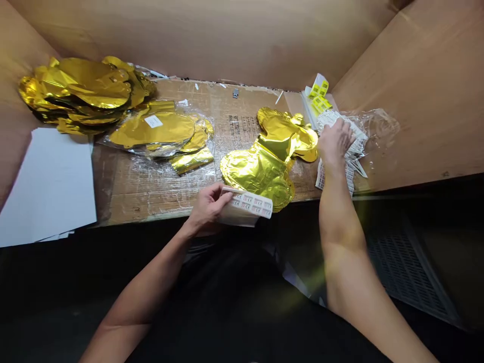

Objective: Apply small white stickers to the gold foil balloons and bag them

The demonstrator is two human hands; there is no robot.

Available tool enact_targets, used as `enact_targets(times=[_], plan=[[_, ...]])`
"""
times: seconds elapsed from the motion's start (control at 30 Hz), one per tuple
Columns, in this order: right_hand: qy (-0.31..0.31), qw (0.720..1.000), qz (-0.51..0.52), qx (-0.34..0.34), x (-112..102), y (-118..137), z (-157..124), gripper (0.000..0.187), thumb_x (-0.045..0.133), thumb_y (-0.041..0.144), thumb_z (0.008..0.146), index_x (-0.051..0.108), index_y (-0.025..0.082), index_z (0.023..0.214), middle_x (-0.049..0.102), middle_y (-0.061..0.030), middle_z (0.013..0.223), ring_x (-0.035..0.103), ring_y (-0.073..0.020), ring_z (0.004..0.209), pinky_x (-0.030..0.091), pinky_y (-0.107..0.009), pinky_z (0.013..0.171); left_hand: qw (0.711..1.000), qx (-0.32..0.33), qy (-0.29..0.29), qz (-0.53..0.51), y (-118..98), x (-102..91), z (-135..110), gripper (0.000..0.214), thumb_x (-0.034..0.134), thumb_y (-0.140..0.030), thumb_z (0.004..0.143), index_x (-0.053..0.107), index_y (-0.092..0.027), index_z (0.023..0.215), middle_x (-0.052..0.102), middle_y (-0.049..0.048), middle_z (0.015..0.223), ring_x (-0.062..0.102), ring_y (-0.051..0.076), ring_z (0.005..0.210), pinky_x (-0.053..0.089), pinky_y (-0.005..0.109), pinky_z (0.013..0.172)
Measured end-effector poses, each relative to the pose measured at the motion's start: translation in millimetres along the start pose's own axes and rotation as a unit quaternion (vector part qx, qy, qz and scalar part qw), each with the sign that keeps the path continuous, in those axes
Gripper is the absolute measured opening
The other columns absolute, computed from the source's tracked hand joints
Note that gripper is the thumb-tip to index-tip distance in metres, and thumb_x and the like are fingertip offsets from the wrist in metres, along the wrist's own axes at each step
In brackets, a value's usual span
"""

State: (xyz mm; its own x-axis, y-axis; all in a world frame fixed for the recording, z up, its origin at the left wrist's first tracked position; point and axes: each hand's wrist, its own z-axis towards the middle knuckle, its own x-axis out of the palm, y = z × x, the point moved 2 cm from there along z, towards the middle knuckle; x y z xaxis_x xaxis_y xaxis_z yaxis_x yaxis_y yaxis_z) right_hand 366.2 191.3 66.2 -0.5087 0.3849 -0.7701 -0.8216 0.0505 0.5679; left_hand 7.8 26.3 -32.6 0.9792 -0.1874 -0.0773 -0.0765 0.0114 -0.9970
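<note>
My left hand (208, 204) is closed on a folded sheet of CE stickers (251, 202), the thumb on top, at the front edge of the bench. Below the sticker sheet, a pale, partly see-through sheet or bag hangs from the same hand. Just behind it lie gold foil balloons (260, 169), flat and overlapping. At the right, my right hand (336, 138) reaches down with curled fingers onto a pile of thin white straws (357, 138); its fingertips are partly hidden among them. Another printed sticker sheet (348, 176) lies under that wrist.
A heap of gold foil balloons (86, 88) fills the back left, beside balloons in a clear bag (166, 128). White paper (53, 181) overhangs the front left edge. Yellow labels (320, 96) sit behind the straws. Cardboard walls (423, 96) enclose the bench.
</note>
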Motion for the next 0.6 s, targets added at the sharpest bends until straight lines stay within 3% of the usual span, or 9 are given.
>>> enact_targets(times=[0.07, 0.1, 0.17, 0.23, 0.33, 0.47, 0.6], plan=[[0.039, 0.998, 0.033, -0.034, 3.9, 13.8, -33.9, 0.041, 0.058, 0.043, 0.106, 0.064, 0.009, 0.128, 0.064, -0.0269, 0.137, 0.067, -0.0258, 0.118, 0.053, -0.042, 0.091, 0.997, -0.024, -0.052, -0.061, -4.3, -3.3, 0.8, 0.026, 0.075, -0.043, 0.091, 0.072, -0.018, 0.086, 0.072, 0.0017, 0.073, 0.064, 0.016, 0.064, 0.049, 0.027, 0.062], [0.086, 0.993, 0.060, -0.052, 10.3, 22.8, -59.5, 0.042, 0.071, 0.048, 0.098, 0.068, 0.014, 0.122, 0.071, -0.0184, 0.124, 0.069, -0.0238, 0.106, 0.056, -0.039, 0.086, 0.994, -0.027, -0.069, -0.077, -6.3, -3.9, 0.6, 0.028, 0.076, -0.044, 0.090, 0.071, -0.018, 0.083, 0.070, 0.0013, 0.072, 0.062, 0.015, 0.063, 0.048, 0.027, 0.061], [0.327, 0.920, 0.200, -0.078, 29.7, 42.0, -118.2, 0.051, 0.088, 0.049, 0.083, 0.069, 0.018, 0.118, 0.074, -0.0115, 0.114, 0.070, -0.0219, 0.095, 0.060, -0.036, 0.079, 0.992, -0.031, -0.090, -0.087, -9.4, -3.8, -0.9, 0.031, 0.077, -0.048, 0.090, 0.071, -0.018, 0.085, 0.069, 0.0017, 0.075, 0.061, 0.015, 0.065, 0.048, 0.027, 0.062], [0.389, 0.866, 0.313, -0.024, 40.2, 53.5, -163.9, 0.049, 0.090, 0.053, 0.080, 0.069, 0.019, 0.107, 0.073, -0.0059, 0.100, 0.069, -0.0185, 0.083, 0.059, -0.032, 0.073, 0.992, -0.028, -0.100, -0.069, -11.2, -2.8, -3.7, 0.034, 0.077, -0.050, 0.091, 0.070, -0.018, 0.084, 0.068, 0.0020, 0.076, 0.059, 0.015, 0.066, 0.048, 0.027, 0.063], [0.350, 0.851, 0.384, 0.071, 42.6, 54.2, -194.0, 0.044, 0.085, 0.058, 0.083, 0.066, 0.018, 0.088, 0.065, -0.0004, 0.078, 0.060, -0.0141, 0.067, 0.052, -0.028, 0.062, 0.994, -0.003, -0.109, -0.008, -12.5, -1.1, -8.7, 0.042, 0.074, -0.053, 0.094, 0.063, -0.019, 0.071, 0.059, -0.0001, 0.067, 0.050, 0.013, 0.061, 0.041, 0.026, 0.058], [0.329, 0.870, 0.360, 0.072, 33.3, 45.4, -200.2, 0.046, 0.080, 0.060, 0.087, 0.066, 0.017, 0.078, 0.055, 0.0014, 0.068, 0.048, -0.0113, 0.061, 0.039, -0.025, 0.056, 0.991, 0.016, -0.125, 0.040, -14.3, 1.4, -9.4, 0.059, 0.065, -0.060, 0.100, 0.052, -0.019, 0.059, 0.045, -0.0012, 0.058, 0.040, 0.011, 0.055, 0.031, 0.027, 0.052], [0.312, 0.885, 0.340, 0.056, 27.9, 42.0, -208.8, 0.048, 0.075, 0.063, 0.090, 0.066, 0.018, 0.077, 0.054, 0.0007, 0.069, 0.044, -0.0121, 0.063, 0.036, -0.026, 0.058, 0.996, -0.036, -0.067, -0.049, -14.6, 6.5, -3.8, 0.052, 0.076, -0.067, 0.089, 0.068, -0.017, 0.079, 0.063, 0.0016, 0.069, 0.054, 0.013, 0.060, 0.042, 0.025, 0.054]])
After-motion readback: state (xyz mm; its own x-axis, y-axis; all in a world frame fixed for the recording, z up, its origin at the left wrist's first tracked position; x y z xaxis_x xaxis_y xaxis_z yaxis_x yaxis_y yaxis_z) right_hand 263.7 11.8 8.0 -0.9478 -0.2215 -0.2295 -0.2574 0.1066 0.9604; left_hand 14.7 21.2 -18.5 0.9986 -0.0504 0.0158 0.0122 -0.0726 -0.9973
